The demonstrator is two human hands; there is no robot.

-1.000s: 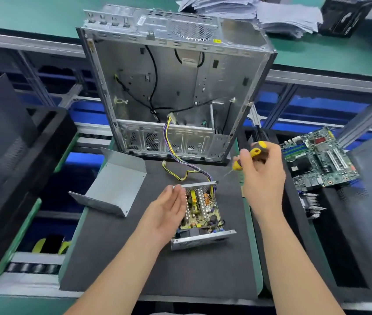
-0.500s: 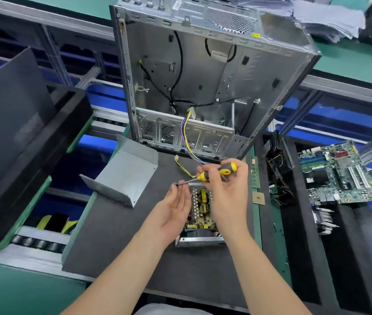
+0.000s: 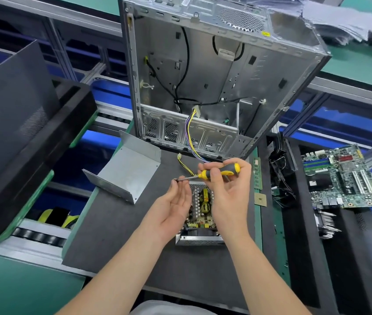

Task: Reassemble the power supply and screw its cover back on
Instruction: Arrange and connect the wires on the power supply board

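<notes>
Your right hand [image 3: 228,194] grips the screwdriver [image 3: 230,169]; your left hand [image 3: 175,203] is open. The cover [image 3: 128,171] looks light, stiff; take its sides.

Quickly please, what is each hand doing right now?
Left hand: open, fingertips at the screwdriver tip.
Right hand: holding the screwdriver by its handle.

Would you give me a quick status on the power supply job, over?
Right hand grips screwdriver; left hand open at its tip. Power supply uncovered, cover lies left. Wires trail behind.

head-worn view, looking down, close over bench [image 3: 116,235]
</notes>
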